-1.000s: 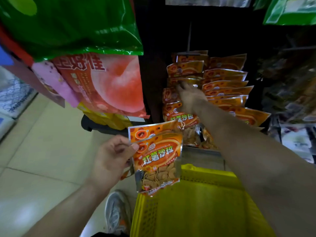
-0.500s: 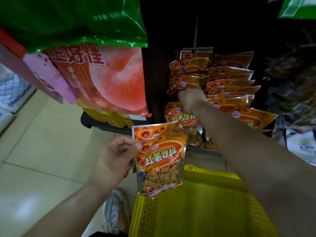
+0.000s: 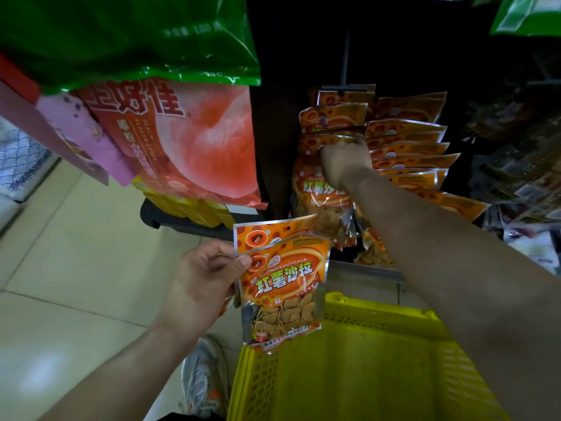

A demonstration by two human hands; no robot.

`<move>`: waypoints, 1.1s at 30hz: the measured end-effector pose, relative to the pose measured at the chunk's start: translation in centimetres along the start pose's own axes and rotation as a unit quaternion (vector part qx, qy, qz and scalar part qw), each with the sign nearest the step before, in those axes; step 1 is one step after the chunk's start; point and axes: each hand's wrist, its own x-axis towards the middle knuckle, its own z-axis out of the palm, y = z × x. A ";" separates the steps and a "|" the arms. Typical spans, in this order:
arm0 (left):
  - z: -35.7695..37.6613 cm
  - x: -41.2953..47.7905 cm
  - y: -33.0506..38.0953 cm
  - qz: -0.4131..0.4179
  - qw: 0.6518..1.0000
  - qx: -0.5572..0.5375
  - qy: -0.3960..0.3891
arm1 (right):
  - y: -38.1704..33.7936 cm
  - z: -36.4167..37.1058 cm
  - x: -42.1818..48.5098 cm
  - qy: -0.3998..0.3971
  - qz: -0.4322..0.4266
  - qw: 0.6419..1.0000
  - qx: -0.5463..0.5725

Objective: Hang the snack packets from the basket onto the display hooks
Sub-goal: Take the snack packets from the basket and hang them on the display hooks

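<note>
1. Left hand (image 3: 206, 278): grasps two orange snack packets (image 3: 282, 284). The thumb presses on the front packet's upper left corner and the fingers curl behind. The two packets overlap, stand upright, and are held over the far left corner of the yellow basket (image 3: 379, 311).
2. Right hand (image 3: 346, 165): the arm stretches across the basket to the display. The knuckles face the camera, with the fingers folded at the top edge of a hanging packet (image 3: 331, 141). Whether they pinch it cannot be told.
3. Hung packets (image 3: 406, 147): the same orange kind, in two columns overlapping like tiles. The right column is just beside the right hand.
4. Hook rod (image 3: 344, 56): thin metal, rising above the left column against the dark back panel.
5. Basket: perforated walls, lying under the right forearm.
6. Surroundings: a green bag (image 3: 121, 34) and a peach-printed bag (image 3: 197, 141) hang at the upper left. A grey shoe (image 3: 203, 375) stands on the pale tiled floor (image 3: 76, 253).
</note>
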 end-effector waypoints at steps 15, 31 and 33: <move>-0.4 -0.2 -0.6 0.011 1.000 0.018 -0.020 | 0.3 -1.0 -1.7 -0.053 -0.039 0.997 0.046; 2.4 -3.2 0.9 0.129 0.982 0.083 -0.110 | 2.8 -10.2 -21.4 -0.074 -0.112 0.957 0.256; 3.0 -4.1 1.4 0.135 0.980 0.082 -0.120 | 2.5 -10.6 -22.6 -0.064 -0.098 0.961 0.249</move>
